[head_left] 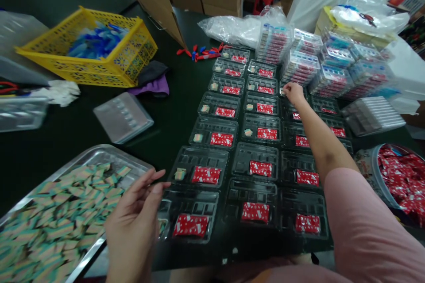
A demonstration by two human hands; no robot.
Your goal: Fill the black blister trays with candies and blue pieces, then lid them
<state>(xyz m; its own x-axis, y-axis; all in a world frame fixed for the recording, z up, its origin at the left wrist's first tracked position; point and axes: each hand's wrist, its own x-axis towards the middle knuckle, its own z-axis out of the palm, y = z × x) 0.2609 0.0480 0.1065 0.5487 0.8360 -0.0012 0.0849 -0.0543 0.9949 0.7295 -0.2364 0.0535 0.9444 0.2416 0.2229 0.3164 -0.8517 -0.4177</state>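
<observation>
Right hand [292, 93]: extended over the far end of the third column of trays, fingertips drawn together; a small pale piece [282, 91] is seen at the tips, but whether it is gripped or merely touched cannot be told. Left hand [137, 212]: held half open, nothing grasped, thumb and fingers parted, between the metal tray and the nearest clear tray; pink sleeve [358, 212] worn on the right arm.

Clear plastic blister trays [244, 157]: laid out in columns on the dark worktop [181, 101]; a red spotted packet [260, 168] is seated in most. Striped pieces [66, 212], banded in green and pale orange: heaped in the metal tray [133, 161] at the left; single ones are also set down the left column and in the farther trays of the middle one.

Round tub [375, 177], right edge: filled with more red packets. Clear plastic stack [122, 117]: placed beyond the metal tray. Yellow basket [93, 70]: loaded with blue items [96, 42]; purple and black cloth [154, 85] laid beside it. Filled cases [300, 66]: stacked behind the trays. Scissors [368, 18]: rested on white plastic. Red stool [263, 0]: stood in the background
</observation>
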